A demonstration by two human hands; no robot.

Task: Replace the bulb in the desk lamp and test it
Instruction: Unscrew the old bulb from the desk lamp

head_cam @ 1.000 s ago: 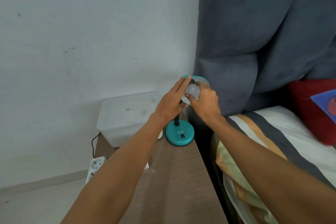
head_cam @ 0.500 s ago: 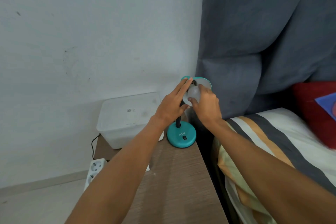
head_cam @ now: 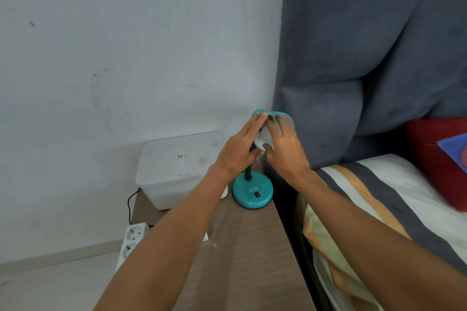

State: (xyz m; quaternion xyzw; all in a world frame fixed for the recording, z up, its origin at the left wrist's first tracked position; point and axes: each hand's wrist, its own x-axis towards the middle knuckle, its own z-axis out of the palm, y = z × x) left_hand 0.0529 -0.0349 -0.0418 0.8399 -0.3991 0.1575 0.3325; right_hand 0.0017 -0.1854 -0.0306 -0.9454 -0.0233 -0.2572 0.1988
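A small teal desk lamp stands at the far right corner of the wooden bedside table [head_cam: 242, 255]; its round base [head_cam: 252, 192] carries a black switch and a black neck rises from it. My left hand [head_cam: 240, 149] rests flat against the left side of the teal shade [head_cam: 285, 116], steadying it. A white bulb [head_cam: 264, 137] sits in the shade's mouth, and my right hand [head_cam: 283, 149] wraps its fingers and thumb around it. Most of the bulb and the socket are hidden by my hands.
A translucent white lidded box [head_cam: 177, 169] sits on the table left of the lamp. A black cable runs down to a white power strip [head_cam: 130, 242] on the floor. A grey padded headboard [head_cam: 366, 58] and a bed with a striped sheet [head_cam: 379, 209] lie to the right.
My right hand has turned around the bulb, its fingers now covering more of it. My left hand stays on the shade. The lamp has not shifted.
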